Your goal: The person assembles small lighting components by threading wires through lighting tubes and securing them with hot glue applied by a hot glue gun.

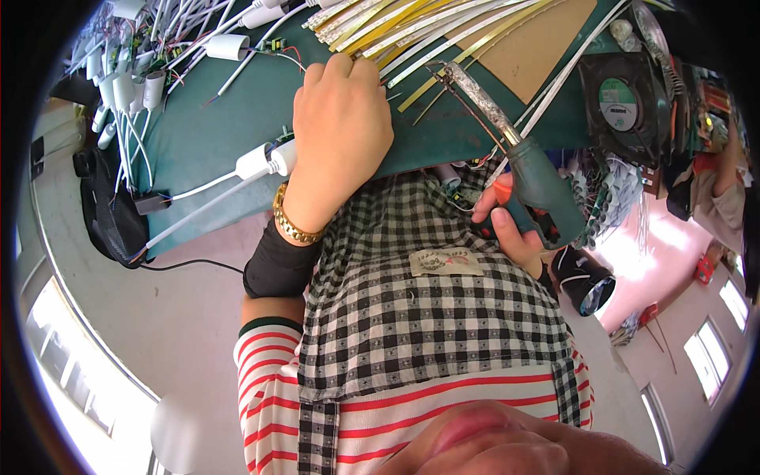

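The right hand [513, 228] grips a soldering gun [545, 186]; the left hand's [342, 119] grasp I cannot tell. Left of it, a white cylindrical housing [226, 47] lies on the green tabletop [194, 131].

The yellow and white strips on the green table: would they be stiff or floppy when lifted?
The strips look long and thin, so they would probably flex. Their narrow width suggests little weight. Loosely fanned, they may slide apart.

Checked apron [435, 317] (pale patch [446, 263]), red-striped shirt [443, 393], gold wristband [294, 226], black cuff [277, 269].
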Tool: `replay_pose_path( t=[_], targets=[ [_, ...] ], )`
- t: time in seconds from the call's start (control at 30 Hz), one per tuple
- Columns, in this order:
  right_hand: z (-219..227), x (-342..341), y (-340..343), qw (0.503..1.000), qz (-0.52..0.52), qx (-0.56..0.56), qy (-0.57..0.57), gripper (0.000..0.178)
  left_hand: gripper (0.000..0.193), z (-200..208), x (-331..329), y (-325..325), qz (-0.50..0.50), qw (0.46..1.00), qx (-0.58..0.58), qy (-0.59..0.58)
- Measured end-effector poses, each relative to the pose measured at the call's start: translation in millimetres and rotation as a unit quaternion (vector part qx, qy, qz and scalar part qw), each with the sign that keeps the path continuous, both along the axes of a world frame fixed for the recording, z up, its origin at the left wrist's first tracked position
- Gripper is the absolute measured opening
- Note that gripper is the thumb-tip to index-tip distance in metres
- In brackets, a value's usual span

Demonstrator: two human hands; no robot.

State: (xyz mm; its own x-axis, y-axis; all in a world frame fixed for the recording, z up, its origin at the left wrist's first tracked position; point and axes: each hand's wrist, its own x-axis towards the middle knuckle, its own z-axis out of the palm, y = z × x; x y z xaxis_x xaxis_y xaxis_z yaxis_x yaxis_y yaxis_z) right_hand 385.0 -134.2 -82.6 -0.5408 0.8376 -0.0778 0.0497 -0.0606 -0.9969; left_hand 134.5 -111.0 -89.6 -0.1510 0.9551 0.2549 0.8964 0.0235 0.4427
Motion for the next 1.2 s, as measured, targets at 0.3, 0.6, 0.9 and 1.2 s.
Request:
replay_pose_path(
  t=[0.3,0.6,0.9,1.2],
  targets=[
    [-2,-1,-2,0.999,-0.015,-0.009,0.029,0.038,0.007,-2,-5,-7,0.019,0.995,0.036,-0.095],
    [4,-3,4,1.0,0.02,0.001,0.022,0.037,0.006,1,-6,-5,0.008,0.996,0.022,-0.086],
    [17,-6,6,0.994,0.041,-0.09,-0.036,0.014,0.006,5,-9,-3,-0.005,0.992,-0.013,-0.127],
    [7,-1,4,0.996,0.038,-0.032,-0.076,0.01,0.005,4,-7,-2,0.003,0.993,-0.01,-0.116]
  ],
)
